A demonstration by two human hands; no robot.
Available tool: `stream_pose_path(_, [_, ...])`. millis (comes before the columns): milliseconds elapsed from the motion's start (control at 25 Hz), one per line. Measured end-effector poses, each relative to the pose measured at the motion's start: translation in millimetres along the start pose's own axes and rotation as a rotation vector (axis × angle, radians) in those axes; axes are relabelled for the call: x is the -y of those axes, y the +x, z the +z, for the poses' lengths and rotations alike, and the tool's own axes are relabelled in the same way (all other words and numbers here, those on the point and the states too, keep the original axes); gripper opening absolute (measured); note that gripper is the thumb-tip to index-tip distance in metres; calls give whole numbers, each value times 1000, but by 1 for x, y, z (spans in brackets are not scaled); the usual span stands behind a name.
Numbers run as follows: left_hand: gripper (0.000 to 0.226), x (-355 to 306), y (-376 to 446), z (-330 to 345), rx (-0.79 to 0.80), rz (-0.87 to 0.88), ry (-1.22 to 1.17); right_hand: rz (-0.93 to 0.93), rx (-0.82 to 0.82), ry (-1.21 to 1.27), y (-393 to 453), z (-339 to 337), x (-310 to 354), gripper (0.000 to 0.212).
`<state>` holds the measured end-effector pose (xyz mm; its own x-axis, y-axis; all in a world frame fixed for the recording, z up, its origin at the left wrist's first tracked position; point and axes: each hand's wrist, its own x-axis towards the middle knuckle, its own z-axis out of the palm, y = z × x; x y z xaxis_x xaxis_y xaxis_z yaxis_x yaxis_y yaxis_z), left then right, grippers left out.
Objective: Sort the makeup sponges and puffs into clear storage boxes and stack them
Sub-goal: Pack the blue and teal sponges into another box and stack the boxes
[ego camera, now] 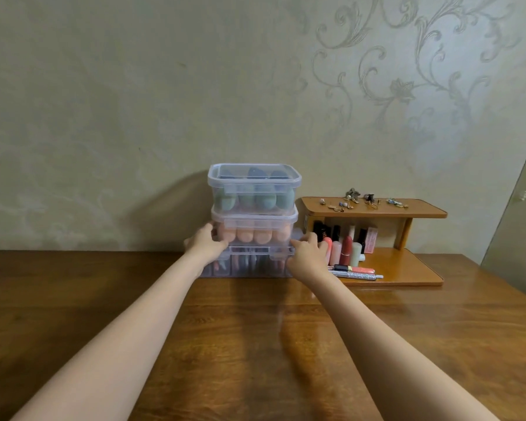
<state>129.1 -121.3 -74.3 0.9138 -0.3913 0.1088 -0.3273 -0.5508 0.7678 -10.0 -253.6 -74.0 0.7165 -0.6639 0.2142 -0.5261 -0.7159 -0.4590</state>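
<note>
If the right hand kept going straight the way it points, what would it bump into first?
Probably the middle box with the peach sponges. The right hand points up and left at that box's side and looks to be touching it already, though depth is hard to judge.

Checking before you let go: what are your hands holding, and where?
Left hand and right hand grip the middle box of peach sponges at its two ends, within the stack.

1. A home, likely a bedroom or dressing corner: beige wallpaper [377, 71] with swirling floral scrolls at 12 to 2 o'clock.
2. A polished wooden surface [255, 344] against that wall.
3. At 3 o'clock, a small wooden shelf [374, 208] carrying lipsticks [346, 250] and earrings [365, 200].
</note>
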Motion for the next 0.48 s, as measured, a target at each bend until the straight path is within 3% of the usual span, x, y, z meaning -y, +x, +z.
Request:
stream_pose_path(200, [58,-7,12,3,38,28,48,-56,28,73,18,1,-10,39])
stream_pose_path(320, [53,-11,10,2,3,93,366,9,-72,148,25,0,-8,38])
stream_pose_path(480, [47,-21,3,3,9,153,308,10,-198,141,23,-1,-14,42])
